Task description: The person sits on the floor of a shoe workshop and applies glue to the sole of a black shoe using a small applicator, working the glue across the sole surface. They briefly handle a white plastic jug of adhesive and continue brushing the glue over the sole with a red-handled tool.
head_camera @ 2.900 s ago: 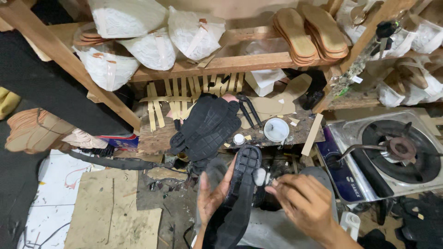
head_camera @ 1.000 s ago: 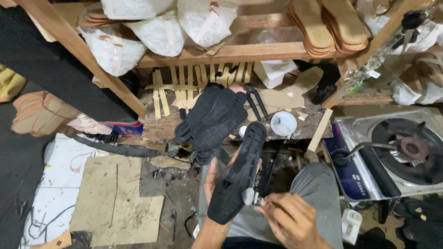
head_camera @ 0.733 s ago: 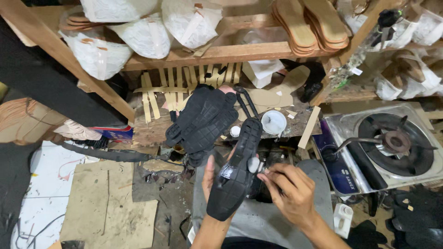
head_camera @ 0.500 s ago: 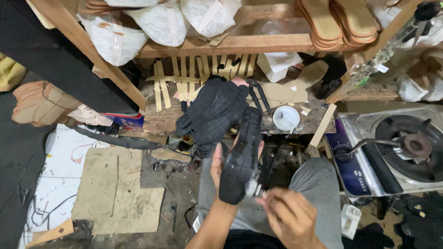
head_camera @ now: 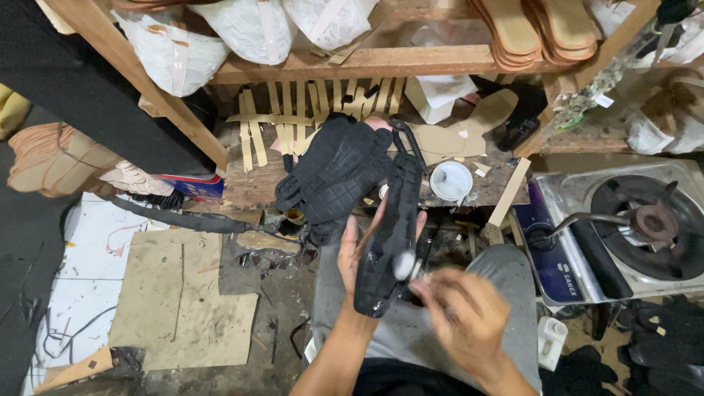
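Observation:
My left hand [head_camera: 356,253] grips a long black rubber shoe sole [head_camera: 390,229], holding it up lengthwise with the tread facing me. My right hand [head_camera: 463,314], blurred by motion, is closed on a small tool with a whitish tip [head_camera: 402,265] that touches the lower part of the sole. Beyond the sole, a pile of several more black treaded soles [head_camera: 334,172] lies on a low wooden bench [head_camera: 253,187]. My grey-trousered lap is under both hands.
A small white tub [head_camera: 450,180] and a wooden stick [head_camera: 508,192] sit on the bench. A gas stove [head_camera: 631,227] stands at the right. Shelves above hold tan insoles [head_camera: 539,26] and white bags [head_camera: 246,26]. Cardboard sheets [head_camera: 183,301] cover the floor at left.
The sole has stayed upright in my left hand. My right hand has moved back and forth along its lower part with the tool, now at the lower right edge.

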